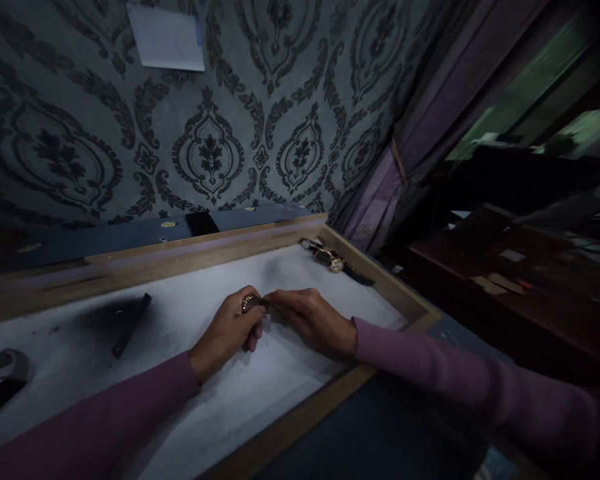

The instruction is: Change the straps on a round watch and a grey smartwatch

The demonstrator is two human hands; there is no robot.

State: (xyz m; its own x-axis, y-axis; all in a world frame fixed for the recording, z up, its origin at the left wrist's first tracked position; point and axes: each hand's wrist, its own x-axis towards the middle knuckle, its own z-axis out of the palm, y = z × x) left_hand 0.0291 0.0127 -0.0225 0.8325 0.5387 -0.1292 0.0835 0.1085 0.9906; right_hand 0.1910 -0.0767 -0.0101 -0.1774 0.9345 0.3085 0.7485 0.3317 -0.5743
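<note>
My left hand (233, 325) is closed around a small wristwatch (251, 304), with its round, shiny-edged case showing between thumb and fingers. Pressed together, the fingertips of my right hand (310, 317) pinch at the right edge of the watch; whatever small part lies between them is hidden. Both hands are over the white surface (200, 293) inside a wood-rimmed tray top. Beyond my right hand, a few wristwatches (330, 259) lie in the far right corner, one with a gold-coloured case and a dark strap.
A dark flat strip (131, 326) lies to the left. At the left edge stands a grey, curved object (3, 380). The wooden rim (390, 283) borders the work surface. A black phone-like slab (202, 223) rests on the blue ledge behind. A reddish table (480, 260) stands at right.
</note>
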